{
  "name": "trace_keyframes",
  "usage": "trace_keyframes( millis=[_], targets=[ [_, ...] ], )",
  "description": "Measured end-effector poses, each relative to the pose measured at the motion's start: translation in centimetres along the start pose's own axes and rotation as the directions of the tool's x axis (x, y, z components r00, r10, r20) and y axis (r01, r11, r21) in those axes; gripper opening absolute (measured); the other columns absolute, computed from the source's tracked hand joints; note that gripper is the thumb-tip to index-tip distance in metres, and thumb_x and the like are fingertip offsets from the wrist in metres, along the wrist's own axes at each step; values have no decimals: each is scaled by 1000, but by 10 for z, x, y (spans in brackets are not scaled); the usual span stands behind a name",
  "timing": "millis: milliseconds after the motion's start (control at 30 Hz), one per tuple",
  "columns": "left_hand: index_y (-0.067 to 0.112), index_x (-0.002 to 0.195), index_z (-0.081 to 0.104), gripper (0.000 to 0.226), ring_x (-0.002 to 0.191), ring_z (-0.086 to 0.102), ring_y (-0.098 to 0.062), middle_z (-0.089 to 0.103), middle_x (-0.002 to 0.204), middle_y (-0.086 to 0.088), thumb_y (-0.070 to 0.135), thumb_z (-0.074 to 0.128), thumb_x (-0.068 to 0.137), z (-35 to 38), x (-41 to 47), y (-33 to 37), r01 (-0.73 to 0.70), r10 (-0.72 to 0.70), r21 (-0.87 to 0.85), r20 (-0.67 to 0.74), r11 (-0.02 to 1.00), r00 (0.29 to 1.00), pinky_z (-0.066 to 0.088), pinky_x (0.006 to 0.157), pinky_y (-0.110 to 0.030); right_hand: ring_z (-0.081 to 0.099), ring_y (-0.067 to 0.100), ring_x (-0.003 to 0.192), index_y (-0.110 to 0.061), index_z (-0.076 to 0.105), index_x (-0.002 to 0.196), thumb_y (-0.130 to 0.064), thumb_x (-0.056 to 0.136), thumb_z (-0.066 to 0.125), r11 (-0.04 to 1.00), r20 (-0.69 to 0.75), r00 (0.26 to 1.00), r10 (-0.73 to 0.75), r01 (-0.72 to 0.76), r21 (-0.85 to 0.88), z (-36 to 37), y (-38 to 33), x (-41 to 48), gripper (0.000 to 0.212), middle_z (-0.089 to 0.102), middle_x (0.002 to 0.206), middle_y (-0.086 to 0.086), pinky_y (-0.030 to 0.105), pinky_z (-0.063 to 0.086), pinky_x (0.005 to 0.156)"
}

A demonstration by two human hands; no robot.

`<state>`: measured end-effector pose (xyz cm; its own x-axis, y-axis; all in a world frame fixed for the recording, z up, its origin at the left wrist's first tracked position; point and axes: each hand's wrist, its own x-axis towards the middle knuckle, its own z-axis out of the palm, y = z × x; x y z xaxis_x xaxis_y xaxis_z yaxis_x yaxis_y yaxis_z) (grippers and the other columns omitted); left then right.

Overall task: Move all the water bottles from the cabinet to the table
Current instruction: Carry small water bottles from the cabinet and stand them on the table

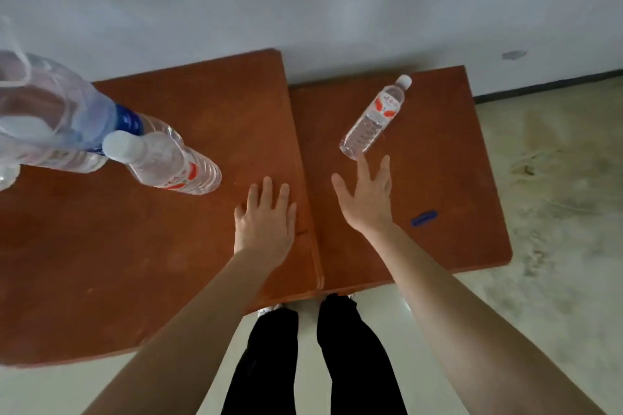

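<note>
The large bottle [57,111] is blurred, cut by the left edge.

I see soft, dim, even light; shadows faint. Wide-angle warp bends the surface [168,246] edges; the near bottles [67,118] at left blur.

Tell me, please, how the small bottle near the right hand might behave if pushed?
The small bottle looks filled with water, so it is probably heavy for its size. Its round body would likely roll if lying flat; I cannot tell whether it stands. Its ribbed sides should resist slipping.
</note>
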<state>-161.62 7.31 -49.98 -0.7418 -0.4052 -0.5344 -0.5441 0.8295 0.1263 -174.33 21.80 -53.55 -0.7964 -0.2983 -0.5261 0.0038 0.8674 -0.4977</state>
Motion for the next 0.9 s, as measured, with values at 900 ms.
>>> trace_keyframes(
  millis=[900],
  targets=[
    [21,144,52,44,150,27,-23,39,159,-4,40,42,105,51,-2,-21,-85,-19,-229,-414,970,910,17,116,-47,45,42,132,-31,32,147,-17,93,69,981,-90,993,-83,65,-183,44,18,60,67,22,157,21,47,52,98]
  ],
)
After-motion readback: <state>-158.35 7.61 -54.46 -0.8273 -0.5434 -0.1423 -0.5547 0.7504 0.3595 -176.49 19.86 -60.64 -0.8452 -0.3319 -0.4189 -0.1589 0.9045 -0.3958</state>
